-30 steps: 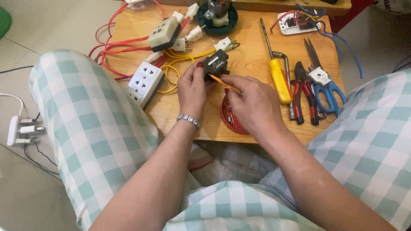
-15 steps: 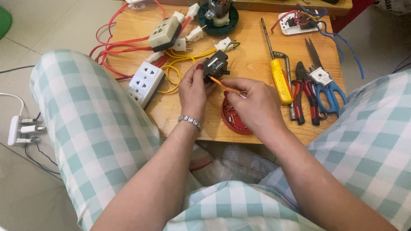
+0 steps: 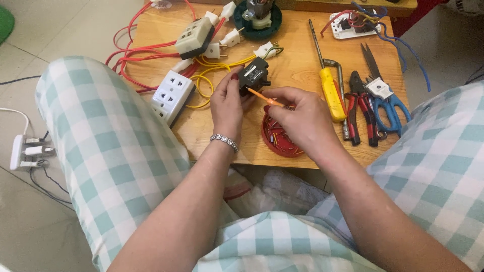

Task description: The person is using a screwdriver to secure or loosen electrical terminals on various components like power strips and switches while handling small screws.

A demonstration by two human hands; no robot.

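Observation:
My left hand (image 3: pixel 228 103) grips a small black electrical part (image 3: pixel 253 75) on the low wooden table (image 3: pixel 302 60). My right hand (image 3: pixel 301 121) pinches a thin orange screwdriver (image 3: pixel 263 96) whose tip touches the black part. Yellow wires (image 3: pixel 212 75) run from the part to a white plug (image 3: pixel 264 50). Under my right hand sits a round red lid (image 3: pixel 276 140) holding small screws.
A white socket block (image 3: pixel 172 93) and a beige socket box (image 3: pixel 194 37) with red cables lie at the left. A yellow-handled screwdriver (image 3: pixel 330 90), pliers (image 3: pixel 359 106) and blue-handled scissors (image 3: pixel 385 98) lie at the right. A white power strip (image 3: pixel 22 151) is on the floor.
My right hand and the orange screwdriver have shifted slightly; the left hand keeps hold of the black part. Nothing else moved.

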